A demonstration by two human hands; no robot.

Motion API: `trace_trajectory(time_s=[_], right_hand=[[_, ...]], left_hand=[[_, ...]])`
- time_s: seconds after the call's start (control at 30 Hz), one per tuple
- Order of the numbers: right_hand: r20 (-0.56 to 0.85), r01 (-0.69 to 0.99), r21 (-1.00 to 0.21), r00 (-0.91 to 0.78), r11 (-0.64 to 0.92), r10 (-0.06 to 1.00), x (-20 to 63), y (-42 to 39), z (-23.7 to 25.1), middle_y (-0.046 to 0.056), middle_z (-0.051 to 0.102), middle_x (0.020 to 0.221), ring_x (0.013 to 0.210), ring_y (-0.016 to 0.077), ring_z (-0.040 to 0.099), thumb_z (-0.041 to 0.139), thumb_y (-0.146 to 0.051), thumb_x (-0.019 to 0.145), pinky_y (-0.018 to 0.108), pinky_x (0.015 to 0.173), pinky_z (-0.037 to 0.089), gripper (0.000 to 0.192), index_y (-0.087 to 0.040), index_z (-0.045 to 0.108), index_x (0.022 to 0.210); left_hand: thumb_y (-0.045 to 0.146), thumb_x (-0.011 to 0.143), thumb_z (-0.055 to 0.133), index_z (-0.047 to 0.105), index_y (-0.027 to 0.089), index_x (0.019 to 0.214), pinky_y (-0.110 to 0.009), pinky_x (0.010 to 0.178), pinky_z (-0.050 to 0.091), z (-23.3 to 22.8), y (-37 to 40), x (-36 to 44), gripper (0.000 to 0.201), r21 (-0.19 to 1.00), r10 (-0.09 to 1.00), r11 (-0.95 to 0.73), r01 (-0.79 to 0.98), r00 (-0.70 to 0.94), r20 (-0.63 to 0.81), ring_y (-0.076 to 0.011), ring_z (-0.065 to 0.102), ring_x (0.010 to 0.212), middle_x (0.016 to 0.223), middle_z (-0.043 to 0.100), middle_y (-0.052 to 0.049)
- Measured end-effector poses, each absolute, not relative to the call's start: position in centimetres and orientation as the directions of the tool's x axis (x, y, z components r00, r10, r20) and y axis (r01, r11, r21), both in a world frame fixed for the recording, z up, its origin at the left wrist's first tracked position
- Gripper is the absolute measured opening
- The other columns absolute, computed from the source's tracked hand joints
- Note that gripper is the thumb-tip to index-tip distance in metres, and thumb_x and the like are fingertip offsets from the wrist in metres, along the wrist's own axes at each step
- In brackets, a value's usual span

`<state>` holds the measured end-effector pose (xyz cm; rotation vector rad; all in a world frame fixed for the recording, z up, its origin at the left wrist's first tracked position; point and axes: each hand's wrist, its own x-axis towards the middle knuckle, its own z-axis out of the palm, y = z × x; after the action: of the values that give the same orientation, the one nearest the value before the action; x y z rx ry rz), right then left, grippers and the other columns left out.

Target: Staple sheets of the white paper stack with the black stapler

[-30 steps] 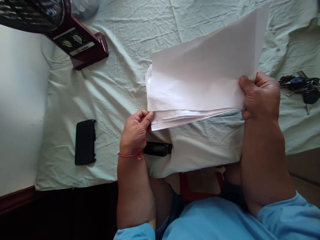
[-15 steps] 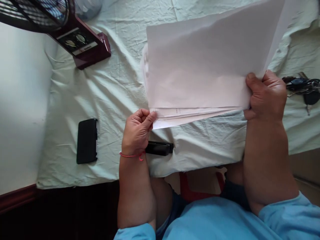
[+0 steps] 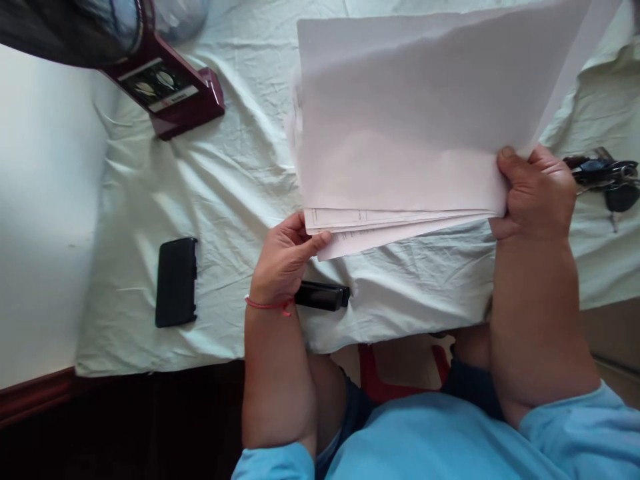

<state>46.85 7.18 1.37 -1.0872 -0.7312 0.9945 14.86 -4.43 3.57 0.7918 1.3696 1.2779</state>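
Note:
A stack of white paper sheets [image 3: 410, 127] is held up over the cloth-covered table, with the lower edges fanned apart at the left. Some faint print shows on the lower sheets. My right hand [image 3: 537, 190] grips the stack at its lower right corner, thumb on top. At the lower left corner, my left hand [image 3: 290, 253] pinches the sheets between thumb and fingers; a red string is around that wrist. Under the left wrist lies a black stapler-like object [image 3: 323, 296], partly hidden by the hand.
A black phone-like case [image 3: 176, 282] lies at the left on the pale green cloth [image 3: 240, 173]. A dark red fan [image 3: 187, 100] stands at the upper left beside a clear plastic container [image 3: 180, 20]. A bunch of keys [image 3: 607, 175] is right of my right hand.
My left hand has shifted slightly right, and its thumb has moved along the sheets. The lower edges are spread wider, showing more print. The stack's left side has risen a little.

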Motion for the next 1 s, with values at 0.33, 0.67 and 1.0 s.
trace_trajectory(time_s=[0.33,0.67,1.0], right_hand=[[0.027,-0.286,-0.947,0.378,0.144,0.925,47.1,6.9,1.5,0.007,0.086,0.113,0.121,0.0286,0.08,0.088,-0.028,0.069,0.048,0.113,0.068,0.026,-0.023,0.072,0.088],[0.033,-0.315,-0.937,0.349,0.15,0.936,46.9,6.5,1.7,0.008,0.085,0.113,0.123,0.0303,0.081,0.09,-0.027,0.072,0.05,0.113,0.069,0.026,-0.023,0.069,0.087],[0.026,-0.263,-0.955,0.385,0.136,0.922,47.3,6.9,1.4,0.003,0.085,0.106,0.116,0.0254,0.081,0.086,-0.026,0.07,0.044,0.109,0.07,0.022,-0.023,0.071,0.085]], left_hand=[[0.054,0.065,0.116,0.077,0.02,0.075,-0.024,0.05,0.036,2.7,-4.1,14.4,0.052,0.962,0.915,0.219,-0.161,-0.309,-0.26,-0.009,0.048,0.057,0.066,0.063,0.003],[0.075,0.072,0.108,0.072,0.023,0.07,-0.027,0.046,0.042,2.7,-4.6,15.1,0.063,0.962,0.912,0.219,-0.165,-0.315,-0.262,-0.0143,0.055,0.056,0.061,0.06,0.001],[0.042,0.061,0.116,0.067,0.021,0.067,-0.022,0.051,0.032,3.3,-4.7,15.2,0.054,0.973,0.914,0.182,-0.14,-0.342,-0.22,-0.0073,0.044,0.057,0.064,0.056,0.005]])
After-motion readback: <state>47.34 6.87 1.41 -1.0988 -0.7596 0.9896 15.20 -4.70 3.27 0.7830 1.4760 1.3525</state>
